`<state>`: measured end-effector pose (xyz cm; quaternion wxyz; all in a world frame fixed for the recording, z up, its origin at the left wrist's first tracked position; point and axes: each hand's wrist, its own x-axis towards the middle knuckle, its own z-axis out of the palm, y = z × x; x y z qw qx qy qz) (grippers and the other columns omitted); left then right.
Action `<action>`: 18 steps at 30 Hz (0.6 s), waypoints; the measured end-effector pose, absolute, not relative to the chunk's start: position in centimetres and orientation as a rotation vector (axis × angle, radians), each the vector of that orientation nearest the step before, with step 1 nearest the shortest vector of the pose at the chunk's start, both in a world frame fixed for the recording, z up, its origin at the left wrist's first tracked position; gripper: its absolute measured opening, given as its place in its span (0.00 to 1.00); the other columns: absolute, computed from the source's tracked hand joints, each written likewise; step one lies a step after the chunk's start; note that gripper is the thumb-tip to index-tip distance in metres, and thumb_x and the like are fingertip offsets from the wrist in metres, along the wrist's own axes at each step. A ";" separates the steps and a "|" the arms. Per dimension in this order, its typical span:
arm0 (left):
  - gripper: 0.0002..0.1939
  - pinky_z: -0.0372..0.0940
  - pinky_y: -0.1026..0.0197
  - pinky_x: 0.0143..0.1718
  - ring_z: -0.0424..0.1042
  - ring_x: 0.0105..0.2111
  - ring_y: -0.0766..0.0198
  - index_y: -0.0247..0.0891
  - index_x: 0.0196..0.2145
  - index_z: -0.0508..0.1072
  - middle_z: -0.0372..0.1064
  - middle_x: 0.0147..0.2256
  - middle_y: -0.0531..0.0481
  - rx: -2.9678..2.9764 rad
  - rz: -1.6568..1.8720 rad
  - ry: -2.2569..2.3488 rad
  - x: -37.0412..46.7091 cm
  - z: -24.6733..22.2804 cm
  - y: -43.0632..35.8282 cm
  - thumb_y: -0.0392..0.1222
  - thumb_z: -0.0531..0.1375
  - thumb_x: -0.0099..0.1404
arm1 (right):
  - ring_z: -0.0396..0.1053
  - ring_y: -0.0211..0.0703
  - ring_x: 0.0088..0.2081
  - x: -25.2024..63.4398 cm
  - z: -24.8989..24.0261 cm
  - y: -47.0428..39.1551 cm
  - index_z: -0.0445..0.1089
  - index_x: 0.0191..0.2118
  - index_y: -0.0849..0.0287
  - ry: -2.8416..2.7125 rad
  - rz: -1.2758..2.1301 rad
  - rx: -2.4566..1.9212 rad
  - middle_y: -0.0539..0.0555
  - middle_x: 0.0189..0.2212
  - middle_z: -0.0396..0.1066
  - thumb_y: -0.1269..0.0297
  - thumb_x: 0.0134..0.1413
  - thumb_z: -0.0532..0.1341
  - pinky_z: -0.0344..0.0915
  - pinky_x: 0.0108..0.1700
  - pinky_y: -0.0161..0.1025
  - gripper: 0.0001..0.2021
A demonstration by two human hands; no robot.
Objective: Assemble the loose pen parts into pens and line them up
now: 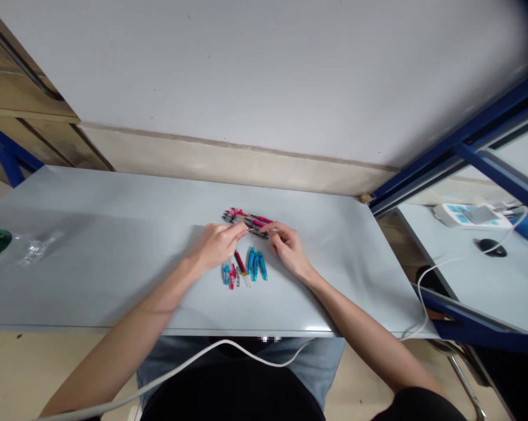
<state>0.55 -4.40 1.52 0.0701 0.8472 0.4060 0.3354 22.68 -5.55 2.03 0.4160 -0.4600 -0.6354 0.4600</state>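
A: What are the hands working on?
B: Left hand (220, 242) is pinching a thin pale pen part (251, 230) at its fingertips, grip narrow. Right hand (285, 245) is pointing its index finger at that part; can't tell whether its grip is holding anything.

A: Where and how is it sitting?
B: Part is showing as a short sliver between the hands, just in front of a loose pile of slim pink-red, black and grey pens (248, 217). Too small for detail.

A: Edges, room?
B: Grey-white smooth surface (114, 245) is running well out past both hands, left and right. Near edge is passing under the forearms; far edge is meeting the pale wall (246, 155).

A: Nearby stuff?
B: Four shiny blue tubes (255, 264) are lying between the hands, nearer the person. Beside them: a red-and-black stick (240, 263) and small blue, red and clear pieces (232, 276). Clear bottle with green label (3, 245) is lying far left.

A: Obstructions?
B: Pen pile is crowding the fingertips' far side. White cable (275, 365) is hanging across the lap. Blue metal frame (443, 153) is bounding the right.
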 end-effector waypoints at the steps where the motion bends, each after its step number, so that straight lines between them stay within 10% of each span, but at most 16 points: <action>1: 0.11 0.56 0.63 0.27 0.69 0.23 0.67 0.40 0.35 0.73 0.75 0.26 0.53 2.549 1.006 1.224 0.6 1.5 -4.4 0.40 0.53 0.75 | 0.51 0.36 0.19 22.7 2.0 -5.5 0.74 0.41 0.59 -1.600 1.157 -1.153 0.44 0.16 0.54 0.59 0.66 0.53 0.49 0.24 0.35 0.14; 18: 0.10 0.57 0.63 0.28 0.71 0.24 0.68 0.40 0.35 0.72 0.75 0.28 0.53 2.491 0.989 1.179 0.7 1.5 -4.8 0.37 0.54 0.73 | 0.52 0.36 0.19 23.4 1.8 -5.0 0.76 0.39 0.59 -1.616 0.994 -1.194 0.45 0.15 0.58 0.67 0.64 0.50 0.51 0.26 0.35 0.16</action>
